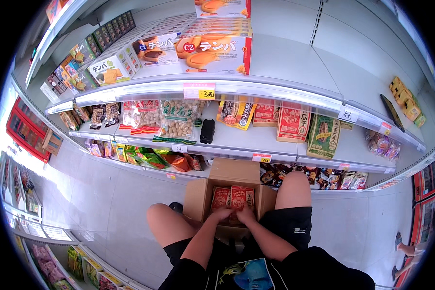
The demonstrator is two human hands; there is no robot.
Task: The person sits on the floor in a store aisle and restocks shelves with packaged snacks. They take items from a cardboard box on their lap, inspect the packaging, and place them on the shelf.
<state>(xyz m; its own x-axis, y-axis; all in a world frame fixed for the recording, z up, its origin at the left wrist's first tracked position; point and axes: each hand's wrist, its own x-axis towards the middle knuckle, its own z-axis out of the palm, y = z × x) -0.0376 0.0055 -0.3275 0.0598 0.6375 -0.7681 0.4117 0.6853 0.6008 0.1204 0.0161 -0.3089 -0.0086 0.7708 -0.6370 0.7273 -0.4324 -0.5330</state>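
Note:
An open cardboard carton (233,168) stands on the floor between my knees, flaps spread. Inside lie red paper packets of seeds, a left one (221,197) and a right one (241,195) side by side at the top. My right hand (245,214) grips the lower part of the right packet, fingers over its front. Close beside it, my left hand (222,214) reaches in at the packets' lower edges; its fingertips are partly hidden and its hold is unclear. Similar red packets (292,122) stand on the middle shelf ahead, next to a green seed packet (324,135).
The shelf unit (217,87) rises right beyond the carton. Bagged peanuts (177,119), a black object (207,131) and a yellow pouch (236,112) share the middle shelf. Biscuit boxes (214,50) fill the upper left. A person's legs (407,250) show at far right.

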